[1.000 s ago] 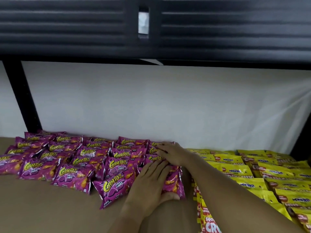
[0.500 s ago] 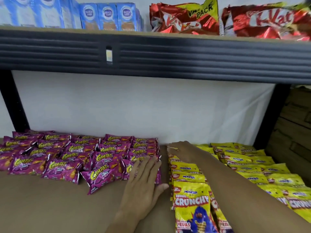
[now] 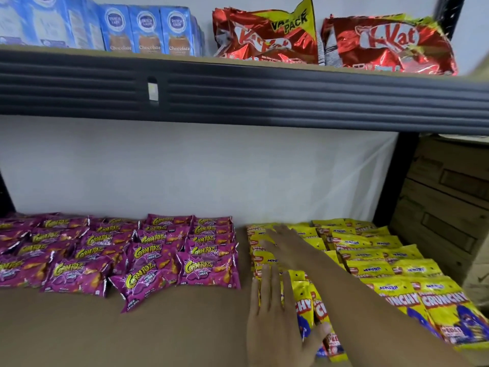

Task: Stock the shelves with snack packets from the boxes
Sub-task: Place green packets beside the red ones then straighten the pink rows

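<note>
1. The purple Corntoz packets (image 3: 148, 250) cover the left half of the brown shelf board (image 3: 132, 329). They lie flat in overlapping rows from the white back wall (image 3: 198, 168) toward the front, logos facing up and their long axes running left to right. One front packet (image 3: 144, 286) is skewed, its lower corner jutting diagonally toward the front edge.
2. A bare strip of board separates the purple packets from the yellow ones.
3. The left hand (image 3: 275, 324) lies flat with straight fingers (image 3: 266, 283) pointing toward the back wall, resting against the left edge of the nearest column of yellow packets; its thumb lies across the bottom of a front packet. It grips nothing.
4. The yellow Crunchy packets (image 3: 397, 284) fill the right half of the board in shingled columns. Each packet's long axis runs front to back, top edge toward the wall, printed face up.
5. The right hand (image 3: 284, 242) reaches further back, its forearm crossing diagonally over the yellow columns. Its fingers are stretched out and spread, pressing on the rear packets of the leftmost yellow column, holding none.
6. On the upper shelf (image 3: 264, 99), blue chocolate milk cartons (image 3: 148, 30) stand upright at left and red KitKat bags (image 3: 383, 43) stand at right.
7. Cardboard boxes (image 3: 447, 197) are stacked beyond the black upright at far right.
</note>
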`<state>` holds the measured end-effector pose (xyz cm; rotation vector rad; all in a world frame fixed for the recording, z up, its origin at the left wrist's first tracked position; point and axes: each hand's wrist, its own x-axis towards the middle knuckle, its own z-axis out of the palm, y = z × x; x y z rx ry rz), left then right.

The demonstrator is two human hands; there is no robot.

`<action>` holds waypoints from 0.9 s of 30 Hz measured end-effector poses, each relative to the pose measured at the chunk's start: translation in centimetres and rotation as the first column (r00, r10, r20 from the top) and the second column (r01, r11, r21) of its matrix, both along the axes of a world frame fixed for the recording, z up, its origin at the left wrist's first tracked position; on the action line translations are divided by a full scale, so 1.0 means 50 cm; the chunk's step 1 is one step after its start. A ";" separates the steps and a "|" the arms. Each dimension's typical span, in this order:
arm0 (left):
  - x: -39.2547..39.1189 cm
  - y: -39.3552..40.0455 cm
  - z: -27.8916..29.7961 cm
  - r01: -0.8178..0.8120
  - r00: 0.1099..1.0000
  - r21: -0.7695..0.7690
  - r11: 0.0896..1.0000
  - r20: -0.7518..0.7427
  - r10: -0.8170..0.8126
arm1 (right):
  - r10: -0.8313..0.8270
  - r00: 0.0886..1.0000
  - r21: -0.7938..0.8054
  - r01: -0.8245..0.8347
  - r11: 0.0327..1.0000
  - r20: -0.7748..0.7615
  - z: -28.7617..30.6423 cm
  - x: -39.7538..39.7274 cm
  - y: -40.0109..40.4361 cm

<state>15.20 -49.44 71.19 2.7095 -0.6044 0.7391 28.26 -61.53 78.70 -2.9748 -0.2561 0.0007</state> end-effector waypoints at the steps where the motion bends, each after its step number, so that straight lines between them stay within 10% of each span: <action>1: 0.007 -0.001 -0.007 -0.015 0.999 0.006 1.000 -0.031 0.016 | 0.008 1.000 -0.016 -0.008 1.000 0.014 -0.008 0.013 0.004; 27: 0.017 0.000 0.001 -0.031 0.999 0.113 0.993 -0.021 0.034 | 0.097 0.995 0.240 -0.089 0.967 -0.022 -0.005 0.062 -0.063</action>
